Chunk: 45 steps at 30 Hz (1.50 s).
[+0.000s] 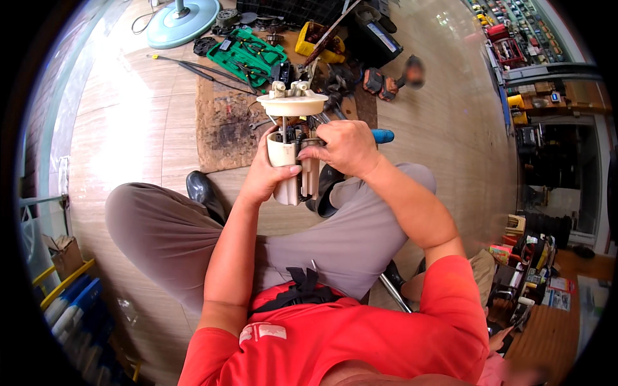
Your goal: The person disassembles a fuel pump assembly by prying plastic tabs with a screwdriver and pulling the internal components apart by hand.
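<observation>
Head view — left grip (pixel 269 172) wraps the pale canister (pixel 281 153), right grip (pixel 347 148) apparently closes round a blue-handled tool (pixel 383 136) — brace the canister firmly, work gently

Counting one left hand (pixel 269 172) and one right hand (pixel 347 147), so two bare hands in the middle. Between them, one off-white plastic unit (pixel 281 154), topped by one round flange (pixel 293 106). Right beside the right hand, one blue tool handle (pixel 383 136). Lower down, two bent knees (pixel 145 209) in grey trousers, one left and one right. Farther off, one brown board (pixel 222 122), one green tool case (pixel 241 55) and one yellow tray (pixel 312 38) (loose dark parts around these too jumbled to number). Far left, one pale blue round base (pixel 183 24).
</observation>
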Each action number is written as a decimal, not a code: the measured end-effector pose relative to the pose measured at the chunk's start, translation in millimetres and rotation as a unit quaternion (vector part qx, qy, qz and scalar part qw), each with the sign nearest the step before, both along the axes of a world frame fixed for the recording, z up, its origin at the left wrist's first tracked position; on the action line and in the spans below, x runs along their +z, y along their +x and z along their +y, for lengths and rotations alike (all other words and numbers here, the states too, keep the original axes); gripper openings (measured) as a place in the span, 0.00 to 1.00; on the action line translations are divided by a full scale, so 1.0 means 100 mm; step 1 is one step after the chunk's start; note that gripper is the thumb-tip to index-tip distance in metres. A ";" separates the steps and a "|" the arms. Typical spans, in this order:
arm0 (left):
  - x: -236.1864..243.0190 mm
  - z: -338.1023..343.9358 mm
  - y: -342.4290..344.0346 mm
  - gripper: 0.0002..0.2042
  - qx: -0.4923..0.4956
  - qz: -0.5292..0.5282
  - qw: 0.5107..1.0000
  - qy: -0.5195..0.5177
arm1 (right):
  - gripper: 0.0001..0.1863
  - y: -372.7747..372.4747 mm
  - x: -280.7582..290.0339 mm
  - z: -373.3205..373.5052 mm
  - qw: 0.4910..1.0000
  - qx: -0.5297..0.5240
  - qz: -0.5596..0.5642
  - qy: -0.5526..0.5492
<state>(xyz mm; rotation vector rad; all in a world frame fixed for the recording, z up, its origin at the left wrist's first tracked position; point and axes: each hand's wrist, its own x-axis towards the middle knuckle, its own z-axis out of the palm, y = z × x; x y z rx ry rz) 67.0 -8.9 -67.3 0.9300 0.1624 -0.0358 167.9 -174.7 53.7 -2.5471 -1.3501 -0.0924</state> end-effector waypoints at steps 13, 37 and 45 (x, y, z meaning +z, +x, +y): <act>0.06 -0.02 0.02 0.55 -0.067 -0.026 0.997 -0.040 | 0.31 0.17 0.14 -0.10 0.996 0.049 0.054 -0.044; 0.03 0.00 0.10 0.53 0.125 0.009 0.979 0.159 | 0.19 0.11 0.23 -0.06 0.968 -0.092 0.215 -0.093; 0.00 -0.01 0.10 0.53 0.113 0.013 0.983 0.142 | 0.18 0.04 0.13 -0.02 0.978 -0.071 0.142 -0.138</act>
